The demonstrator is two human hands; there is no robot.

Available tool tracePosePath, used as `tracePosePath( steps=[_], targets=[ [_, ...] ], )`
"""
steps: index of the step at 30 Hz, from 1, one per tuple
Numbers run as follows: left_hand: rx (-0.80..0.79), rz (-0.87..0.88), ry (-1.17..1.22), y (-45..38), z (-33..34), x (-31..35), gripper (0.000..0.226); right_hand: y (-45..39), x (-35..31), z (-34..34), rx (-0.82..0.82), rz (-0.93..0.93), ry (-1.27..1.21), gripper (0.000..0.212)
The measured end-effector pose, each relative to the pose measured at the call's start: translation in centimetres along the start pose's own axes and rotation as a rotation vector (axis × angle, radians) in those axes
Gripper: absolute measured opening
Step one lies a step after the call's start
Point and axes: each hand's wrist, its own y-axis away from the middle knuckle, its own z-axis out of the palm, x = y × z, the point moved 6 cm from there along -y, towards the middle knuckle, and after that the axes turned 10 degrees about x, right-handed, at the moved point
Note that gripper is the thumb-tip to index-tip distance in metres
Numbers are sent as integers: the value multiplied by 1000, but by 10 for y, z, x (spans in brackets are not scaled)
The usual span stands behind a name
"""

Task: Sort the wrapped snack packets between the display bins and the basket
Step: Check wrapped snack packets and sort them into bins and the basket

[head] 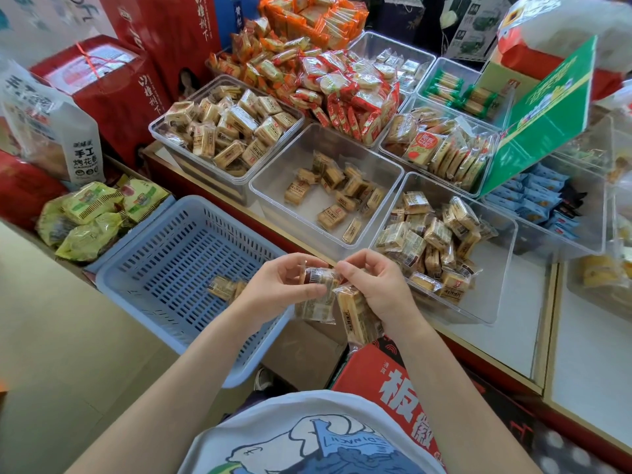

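Head view, left to right: a white bag (pixel 51 131) reads 手工, its smaller print blurred. The blue basket (pixel 164 268) holds one packet (pixel 222 287), partly hidden by the left hand (pixel 284 285). Both hands pinch a packet (pixel 319 278) between them; the right hand (pixel 379 289) also grips more packets (pixel 359 316), labels unreadable. Clear bins (pixel 325 189) of packets sit beyond. A red box (pixel 386 378) shows 板, cut off by the arm.

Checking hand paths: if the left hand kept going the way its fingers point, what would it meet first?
Probably the right hand: the left hand points rightward at it, both pinching one snack packet between them. Depth unclear.
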Motion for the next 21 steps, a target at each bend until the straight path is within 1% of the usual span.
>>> tracePosePath(
  steps=[3,6,10,12,13,15,18,19,21],
  targets=[
    [51,-58,46,0,1,-4,22,-1,-2,-3,52,-50,2,13],
    [147,-84,94,-3,-2,-3,18,-1,-3,-4,106,-94,57,14],
    [292,-56,88,-7,-12,-6,26,-2,0,-6,141,-88,66,15],
    [313,-48,123,-7,-14,-5,32,-3,1,-9,161,-74,44,15],
    [282,-59,158,-7,-13,-6,36,-4,0,-11,172,-70,29,15],
    [134,-95,160,-6,-2,-7,43,-4,-2,-13,185,-59,-5,15],
    [-91,-121,36,-3,16,-11,38,-5,-3,-13,171,-48,-40,14],
    [-126,-124,47,-1,21,-11,39,-5,-2,-13,172,-43,-38,14],
    [-108,-141,113,0,24,-9,42,-4,0,-13,193,-21,-38,17]
  ],
)
